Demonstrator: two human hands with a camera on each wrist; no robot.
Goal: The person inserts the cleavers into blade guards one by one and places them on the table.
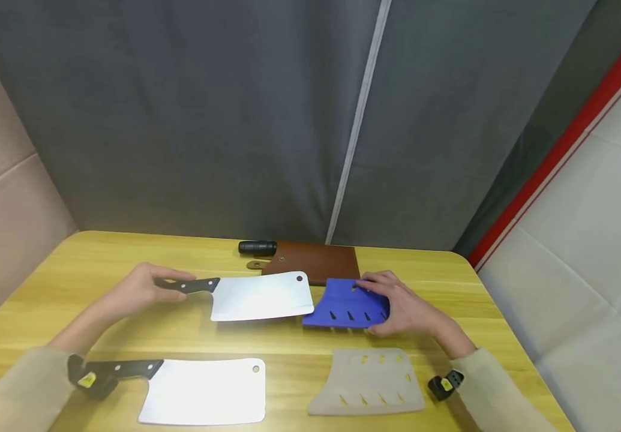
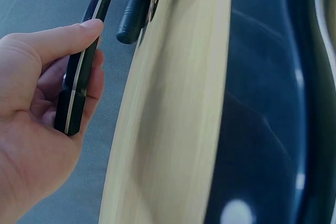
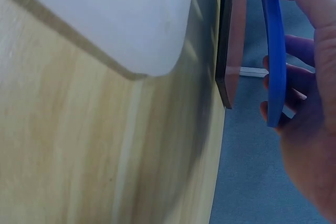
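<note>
From the head view, my left hand (image 1: 137, 291) grips the black handle of a cleaver (image 1: 258, 296) at centre frame, its blade tip just beside the open edge of the blue blade cover (image 1: 347, 303). My right hand (image 1: 402, 309) pinches that cover at its right side. A second cleaver (image 1: 202, 391) and a grey cover (image 1: 366, 382) lie lower in the frame on the wooden table (image 1: 45, 288), with a brown sheath (image 1: 315, 261) behind.

In the left wrist view, my fingers curl round the handle (image 2: 79, 82), held at frame left.

In the right wrist view, thumb and fingers clamp the blue cover (image 3: 274, 51) at upper right.

The risk, I judge: the edge could miss the slot and slide toward my right fingers.
</note>
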